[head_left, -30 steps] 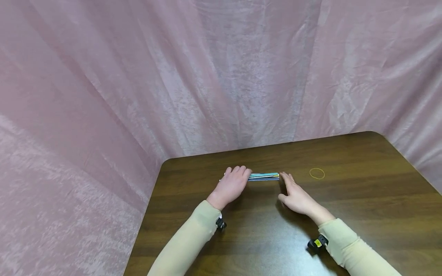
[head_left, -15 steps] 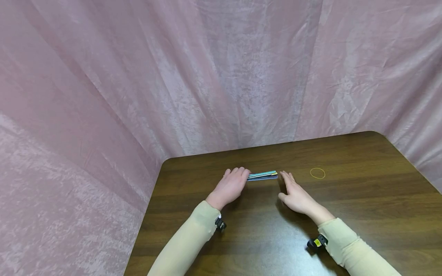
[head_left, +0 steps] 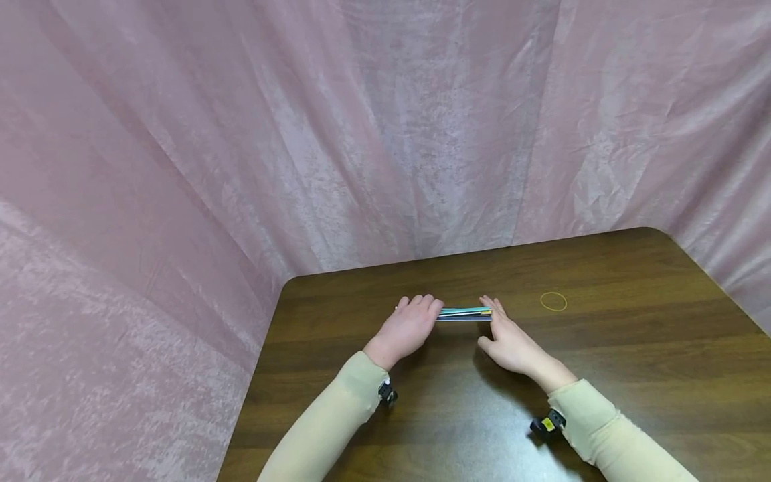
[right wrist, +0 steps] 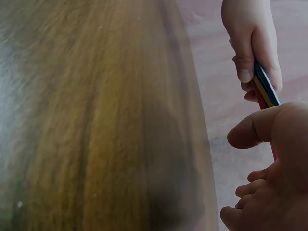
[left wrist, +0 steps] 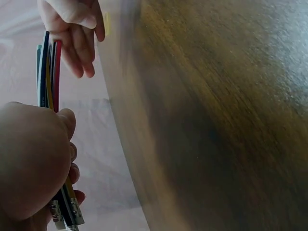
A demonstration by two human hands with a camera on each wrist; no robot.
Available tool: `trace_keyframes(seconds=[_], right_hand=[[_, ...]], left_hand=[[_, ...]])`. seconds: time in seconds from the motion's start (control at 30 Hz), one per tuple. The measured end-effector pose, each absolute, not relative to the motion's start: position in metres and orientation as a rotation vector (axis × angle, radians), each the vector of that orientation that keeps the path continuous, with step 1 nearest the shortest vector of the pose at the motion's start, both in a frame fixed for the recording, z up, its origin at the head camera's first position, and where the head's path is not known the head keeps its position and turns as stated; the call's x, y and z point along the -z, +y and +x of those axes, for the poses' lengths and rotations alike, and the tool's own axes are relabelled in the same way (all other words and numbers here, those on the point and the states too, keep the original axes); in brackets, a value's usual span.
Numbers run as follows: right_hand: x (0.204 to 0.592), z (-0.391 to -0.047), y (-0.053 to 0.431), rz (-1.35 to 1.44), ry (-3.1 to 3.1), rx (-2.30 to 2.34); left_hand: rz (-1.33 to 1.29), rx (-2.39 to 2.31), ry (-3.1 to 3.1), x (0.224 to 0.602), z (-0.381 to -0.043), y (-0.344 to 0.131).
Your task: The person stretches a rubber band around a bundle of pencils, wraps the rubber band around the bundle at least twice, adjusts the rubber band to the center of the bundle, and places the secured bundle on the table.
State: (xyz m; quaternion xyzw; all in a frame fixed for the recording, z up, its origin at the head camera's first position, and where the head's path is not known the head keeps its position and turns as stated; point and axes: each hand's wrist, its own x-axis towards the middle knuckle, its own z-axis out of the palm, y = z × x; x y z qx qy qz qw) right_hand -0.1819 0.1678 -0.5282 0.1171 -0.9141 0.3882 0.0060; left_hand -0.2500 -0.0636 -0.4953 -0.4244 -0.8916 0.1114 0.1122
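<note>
My left hand [head_left: 405, 331] grips a bundle of several pencils [head_left: 462, 314], held roughly level just above the table in the head view. Teal, dark blue, yellow and red barrels show in the left wrist view, where metal eraser ferrules [left wrist: 66, 211] stick out below the hand. My right hand [head_left: 517, 346] is at the bundle's other end, fingers extended and palm turned toward it. Its fingers seem to touch the pencil ends. In the right wrist view, the thumb and palm of that hand hide part of the bundle.
A thin yellow rubber band [head_left: 541, 301] lies in a loop on the brown wooden table [head_left: 650, 348], right of my right hand. Pink velvet curtain [head_left: 446, 134] hangs behind the table's far edge and along its left side.
The pencil bundle drew back slightly from the right hand, then moved rightward against it. My right hand has shifted a little left to meet the ends. The rubber band stays put.
</note>
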Motion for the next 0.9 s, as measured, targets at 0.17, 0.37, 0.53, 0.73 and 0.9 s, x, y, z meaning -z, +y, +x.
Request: trace_keyframes(seconds=[0.17, 0.37, 0.53, 0.73, 0.9], right_hand=[[0.5286, -0.1803, 0.1686, 0.408, -2.882, -1.158], [0.5305, -0.1831, 0.1731, 0.365, -2.867, -1.108], [0.5302, -0.1838, 0.1767, 0.334, -2.881, -1.134], [0.5275, -0.1827, 0.1761, 0.334, -2.858, -1.154], [0.5258, -0.183, 0.1749, 0.297, -2.834, -1.195]], left_hand=[[-1.249, -0.334, -2.621, 0.4977, -0.2508, -0.0642], [-1.245, -0.342, -2.599, 0.4992, -0.2513, -0.066], [-1.219, -0.347, -2.633, 0.5, -0.2524, -0.0675], [-1.204, -0.358, -2.626, 0.5014, -0.2533, -0.0676], [-1.198, -0.37, -2.606, 0.5031, -0.2539, -0.0676]])
